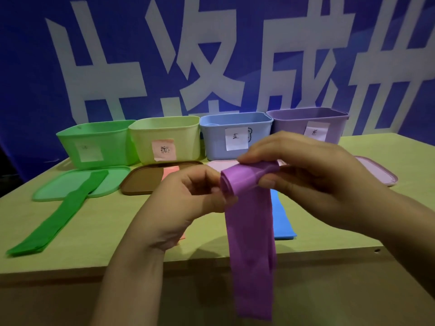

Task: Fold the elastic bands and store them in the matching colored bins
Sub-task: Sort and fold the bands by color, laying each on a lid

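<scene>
I hold a purple elastic band (250, 243) in mid-air above the table's front. Its top end is rolled up, and its long tail hangs down past the table edge. My left hand (188, 201) pinches the roll from the left. My right hand (303, 175) grips the roll from the right, fingers curled round it. A green band (63, 217) lies flat at the left, a blue band (283, 217) and a pink band (170, 173) lie partly hidden behind my hands. Four bins stand in a row at the back: green (94, 143), yellow-green (164, 137), blue (235, 135) and purple (310, 124).
Lids lie in front of the bins: a green lid (54, 189), a brown lid (141, 182) and pink lids (379, 170). The table's front edge (70, 271) runs below my wrists. A blue banner with white characters hangs behind the bins.
</scene>
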{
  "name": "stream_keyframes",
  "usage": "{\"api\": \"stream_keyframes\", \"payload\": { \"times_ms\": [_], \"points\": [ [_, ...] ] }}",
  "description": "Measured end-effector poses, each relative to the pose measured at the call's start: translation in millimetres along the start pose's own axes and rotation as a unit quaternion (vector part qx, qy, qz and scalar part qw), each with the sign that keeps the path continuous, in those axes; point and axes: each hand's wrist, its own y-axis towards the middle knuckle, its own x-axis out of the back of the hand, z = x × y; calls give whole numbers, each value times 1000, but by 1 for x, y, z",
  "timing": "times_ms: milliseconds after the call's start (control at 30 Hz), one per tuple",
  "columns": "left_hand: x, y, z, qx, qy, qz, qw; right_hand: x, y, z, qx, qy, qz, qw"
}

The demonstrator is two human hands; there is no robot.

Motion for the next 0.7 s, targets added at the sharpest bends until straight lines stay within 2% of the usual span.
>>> {"api": "stream_keyframes", "payload": {
  "times_ms": [133, 267, 400, 533, 700],
  "points": [
    [-10, 0, -8, -1, 41, 5, 999, 6, 2, 0, 29, -1, 8, 1000],
    [-10, -1, -6, 6, 49, -3, 999, 1, 0, -4, 16, 31, 3, 999],
    [-13, -2, -5, 9, 51, -3, 999, -1, -3, -4, 8, 49, -24, 999],
    [-21, -2, -7, -23, 54, -24, 998, -6, -5, -3, 2, 58, -67, 996],
    [-33, -5, -9, -4, -11, -29, 1000, -12, -11, -5, -14, 36, -119, 992]
  ]
}}
